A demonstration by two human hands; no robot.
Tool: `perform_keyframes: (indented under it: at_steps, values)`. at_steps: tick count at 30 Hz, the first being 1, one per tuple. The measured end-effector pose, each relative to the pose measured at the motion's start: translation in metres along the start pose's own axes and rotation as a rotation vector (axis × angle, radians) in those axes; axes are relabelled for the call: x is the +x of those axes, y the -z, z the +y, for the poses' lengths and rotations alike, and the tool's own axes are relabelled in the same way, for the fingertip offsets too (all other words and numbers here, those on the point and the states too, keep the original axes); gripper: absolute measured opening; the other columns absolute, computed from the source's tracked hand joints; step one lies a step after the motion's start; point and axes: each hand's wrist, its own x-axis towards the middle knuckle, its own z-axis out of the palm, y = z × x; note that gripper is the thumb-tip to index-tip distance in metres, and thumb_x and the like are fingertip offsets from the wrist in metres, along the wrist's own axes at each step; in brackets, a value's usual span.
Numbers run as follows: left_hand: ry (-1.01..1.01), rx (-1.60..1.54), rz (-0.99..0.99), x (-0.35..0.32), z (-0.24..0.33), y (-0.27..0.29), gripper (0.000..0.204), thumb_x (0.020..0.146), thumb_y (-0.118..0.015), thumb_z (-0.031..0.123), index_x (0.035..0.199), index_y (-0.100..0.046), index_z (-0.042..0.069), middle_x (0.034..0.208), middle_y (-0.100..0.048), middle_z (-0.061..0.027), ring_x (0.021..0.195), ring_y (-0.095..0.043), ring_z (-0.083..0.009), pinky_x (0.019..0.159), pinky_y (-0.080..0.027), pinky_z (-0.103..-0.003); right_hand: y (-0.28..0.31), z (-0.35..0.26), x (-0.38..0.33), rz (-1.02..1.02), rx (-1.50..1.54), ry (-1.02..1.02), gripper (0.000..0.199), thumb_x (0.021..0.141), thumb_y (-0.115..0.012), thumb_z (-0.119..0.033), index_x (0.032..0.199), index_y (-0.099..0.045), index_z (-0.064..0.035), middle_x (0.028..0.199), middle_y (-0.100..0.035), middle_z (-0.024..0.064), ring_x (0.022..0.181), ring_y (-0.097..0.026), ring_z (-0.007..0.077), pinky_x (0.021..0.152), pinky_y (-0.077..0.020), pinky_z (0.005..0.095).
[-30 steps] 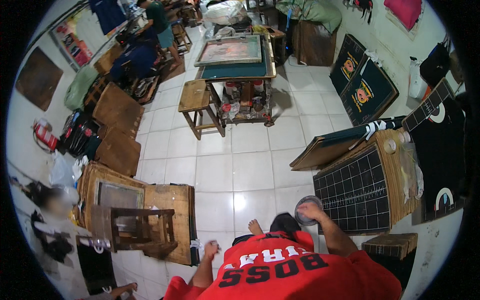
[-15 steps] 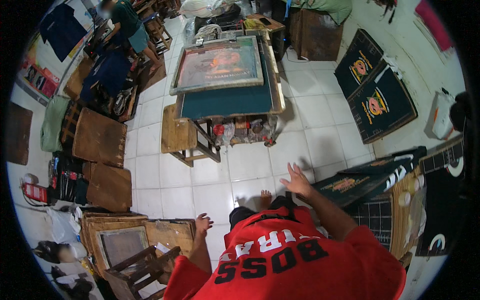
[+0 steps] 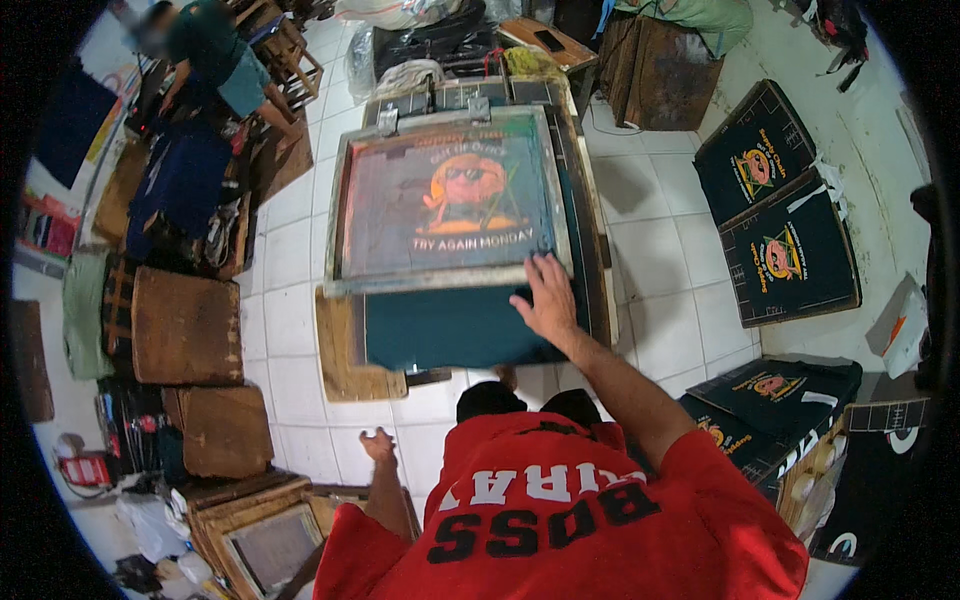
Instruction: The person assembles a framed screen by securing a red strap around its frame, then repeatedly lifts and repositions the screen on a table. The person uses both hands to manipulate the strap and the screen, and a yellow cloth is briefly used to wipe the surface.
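A silk-screen frame (image 3: pixel 450 275) lies over the worktable, its mesh (image 3: pixel 385 205) showing a round cartoon figure in orange and pink. Dark green fabric (image 3: pixel 450 320) on a board sticks out under its near edge. My right hand (image 3: pixel 550 305) reaches over the near right corner of the frame, fingers spread and holding nothing. Its fingertips overlap the frame's edge; whether they press on it I cannot tell. Low on the left, my left hand (image 3: pixel 378 445) hangs in the air over the floor tiles, fingers apart, with nothing in it.
A wooden stool (image 3: pixel 340 345) stands at the table's left. Printed dark panels (image 3: pixel 790 250) lean along the right wall, with more stacked boards (image 3: pixel 770 390) nearer me. Brown boards (image 3: pixel 187 325) and old frames (image 3: pixel 275 545) stand left. Another person (image 3: pixel 215 60) works at the far left.
I have come closer to the table, and the screen looks larger. My right hand has moved forward to the frame's near right corner. My left hand stays low, apart from everything.
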Motion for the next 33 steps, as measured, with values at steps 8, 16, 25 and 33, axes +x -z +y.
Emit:
perform_keyframes:
  at_steps: [8, 16, 25, 33]
  values:
    - [-0.697, 0.304, 0.366, 0.013, 0.25, -0.087, 0.069, 0.097, -0.059, 0.032, 0.142, -0.036, -0.013, 0.13, -0.05, -0.0347, 0.117, -0.054, -0.0434, 0.101, -0.044, -0.048, -0.019, 0.021, 0.041, -0.097, 0.101, 0.085, 0.049, 0.072, -0.081, -0.016, 0.117, -0.065, -0.007, 0.103, -0.057, 0.0101, 0.101, -0.054, 0.0305, 0.088, -0.0429, 0.0432]
    - [-0.63, 0.285, 0.441, -0.056, 0.236, -0.089, 0.068, 0.1, -0.054, 0.036, 0.146, -0.032, -0.009, 0.133, -0.043, -0.0347, 0.116, -0.052, -0.0446, 0.097, -0.047, -0.049, -0.004, 0.028, 0.064, -0.165, 0.181, 0.163, 0.036, 0.07, -0.08, -0.013, 0.104, -0.07, -0.0066, 0.09, -0.055, 0.0072, 0.09, -0.054, 0.027, 0.078, -0.0393, 0.0408]
    - [-0.449, 0.393, 0.648, -0.111, 0.161, -0.044, 0.064, 0.097, -0.058, 0.036, 0.136, -0.045, -0.013, 0.127, -0.052, -0.0365, 0.114, -0.055, -0.0458, 0.098, -0.045, -0.05, 0.07, 0.007, 0.099, -0.206, 0.265, 0.192, 0.036, 0.076, -0.08, -0.024, 0.104, -0.072, -0.004, 0.092, -0.055, 0.0082, 0.093, -0.053, 0.0258, 0.082, -0.037, 0.0417]
    - [-0.799, 0.383, 0.114, 0.001, 0.204, -0.084, 0.05, 0.091, -0.072, 0.035, 0.118, -0.062, -0.006, 0.11, -0.067, -0.0234, 0.102, -0.065, -0.0285, 0.089, -0.051, -0.037, 0.226, -0.04, 0.25, 0.291, -0.074, 0.625, 0.046, 0.081, -0.075, -0.035, 0.121, -0.066, -0.0128, 0.07, -0.063, 0.0111, 0.07, -0.062, 0.0296, 0.077, -0.0458, 0.0448]
